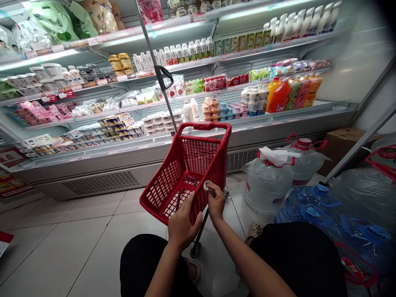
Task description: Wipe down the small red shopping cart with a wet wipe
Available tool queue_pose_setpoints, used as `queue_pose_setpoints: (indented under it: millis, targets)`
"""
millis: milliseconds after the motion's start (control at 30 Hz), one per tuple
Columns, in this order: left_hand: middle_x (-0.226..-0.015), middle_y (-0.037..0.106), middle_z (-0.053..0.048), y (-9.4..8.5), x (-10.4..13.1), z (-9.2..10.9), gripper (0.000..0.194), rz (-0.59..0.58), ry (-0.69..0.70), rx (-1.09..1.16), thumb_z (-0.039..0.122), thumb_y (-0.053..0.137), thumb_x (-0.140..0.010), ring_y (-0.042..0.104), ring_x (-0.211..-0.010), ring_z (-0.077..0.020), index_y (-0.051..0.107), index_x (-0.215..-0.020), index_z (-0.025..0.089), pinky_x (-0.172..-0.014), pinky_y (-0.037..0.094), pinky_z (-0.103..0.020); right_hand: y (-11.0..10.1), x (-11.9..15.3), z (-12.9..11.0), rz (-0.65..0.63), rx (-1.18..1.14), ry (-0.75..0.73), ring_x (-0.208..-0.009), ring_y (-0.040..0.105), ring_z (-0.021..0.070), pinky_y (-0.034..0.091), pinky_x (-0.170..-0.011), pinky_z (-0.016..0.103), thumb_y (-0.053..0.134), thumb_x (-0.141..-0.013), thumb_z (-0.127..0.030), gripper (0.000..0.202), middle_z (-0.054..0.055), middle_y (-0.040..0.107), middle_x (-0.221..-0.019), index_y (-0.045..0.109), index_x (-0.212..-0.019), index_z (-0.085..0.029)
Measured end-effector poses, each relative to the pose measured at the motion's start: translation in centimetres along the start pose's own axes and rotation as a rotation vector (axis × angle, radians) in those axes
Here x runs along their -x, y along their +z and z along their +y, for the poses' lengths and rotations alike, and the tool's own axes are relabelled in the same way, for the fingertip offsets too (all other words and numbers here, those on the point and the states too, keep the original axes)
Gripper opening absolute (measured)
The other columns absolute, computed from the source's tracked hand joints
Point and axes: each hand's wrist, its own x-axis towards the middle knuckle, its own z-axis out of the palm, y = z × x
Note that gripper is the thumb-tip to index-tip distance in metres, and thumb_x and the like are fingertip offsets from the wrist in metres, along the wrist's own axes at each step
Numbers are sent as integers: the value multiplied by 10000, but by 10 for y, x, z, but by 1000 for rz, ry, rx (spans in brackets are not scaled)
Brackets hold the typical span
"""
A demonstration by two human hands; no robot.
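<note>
A small red plastic shopping cart (182,169) stands in front of me with nothing in its basket that I can make out. My left hand (183,225) rests against its near side, fingers stretched out and the thumb apart. Just to the right, my right hand (215,201) is closed, pinching a small white wad (206,186), perhaps tissue, at the cart's right rim. How much of the wad lies inside the fingers is hidden.
An open refrigerated display case (102,165) full of dairy and drinks runs behind the cart. Large clear water jugs (269,185) and blue water bottles (312,214) crowd the floor at right, beside a cardboard box (337,144). My knees flank the cart's near side.
</note>
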Motion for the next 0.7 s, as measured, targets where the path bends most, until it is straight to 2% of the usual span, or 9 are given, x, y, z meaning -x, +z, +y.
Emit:
queue_pose_setpoints:
  millis: [133,267,367,433,533,633,700]
  targets:
    - [-1577,535,-41,-1,-3,2,691,-4,-23,14,374,534,-968,635,-1303,-251,333,-1627,327,-924,579,-345,-1,-39,19,62,45,45,-981,713,240,549,-928,382,644,-821,-345,220,93,780,-1052,760,-938,-198]
    - [-1568,545,-27,0,-7,2,693,-10,-48,27,363,541,-955,631,-1309,-256,351,-1621,336,-936,578,-359,-8,-81,33,192,99,114,-953,698,271,526,-900,406,592,-825,-388,298,127,780,-1023,746,-959,-171]
    - [-1570,543,-24,1,-8,2,702,-8,-49,37,357,549,-951,631,-1308,-258,346,-1623,347,-930,581,-358,-4,-93,34,211,104,140,-949,698,281,519,-895,412,590,-836,-434,347,135,781,-1014,738,-991,-163]
    - [-1570,543,-22,3,-9,1,713,1,-38,40,345,557,-941,627,-1314,-256,347,-1623,344,-940,581,-356,3,-85,29,160,91,138,-969,704,276,519,-915,408,607,-836,-450,354,124,782,-1043,738,-1014,-173]
    - [-1563,550,-19,5,-8,0,711,20,-20,45,338,556,-938,622,-1324,-250,352,-1619,333,-969,575,-361,12,-55,17,75,64,134,-1013,710,266,530,-934,399,603,-859,-445,348,112,776,-1097,726,-1054,-185]
    - [-1562,551,-18,5,-7,0,700,25,-18,45,338,548,-946,623,-1325,-245,351,-1617,329,-968,577,-359,7,-26,2,-35,35,126,-906,725,249,570,-827,364,632,-870,-458,324,87,785,-1008,730,-1028,-192]
    - [-1563,550,-21,5,-5,0,697,30,-17,39,332,550,-946,621,-1327,-247,356,-1616,327,-975,574,-358,-3,-20,-8,-118,14,110,-816,723,233,579,-750,337,661,-867,-472,320,68,786,-933,742,-1001,-193]
